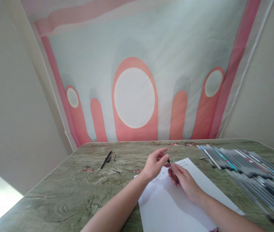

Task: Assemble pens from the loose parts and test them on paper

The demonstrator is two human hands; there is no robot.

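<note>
Over the sheet of paper (168, 206), both of my hands meet at a slim pen (169, 163) with a dark body. My left hand (153, 165) pinches its upper end between thumb and fingertips. Lower down, my right hand (185, 181) has its fingers wrapped round the body, and the pen tilts. Whether its parts are joined or apart is too small to tell. Faint handwriting shows on the paper near its far edge, partly covered by my hands.
A black pen barrel (106, 159) lies on the wood-patterned table (61, 190), left of my hands, with small dark pieces (115, 157) beside it. Many slim pens or refills (245, 161) are spread along the right side. A pink and grey patterned backdrop (134, 96) hangs behind the table.
</note>
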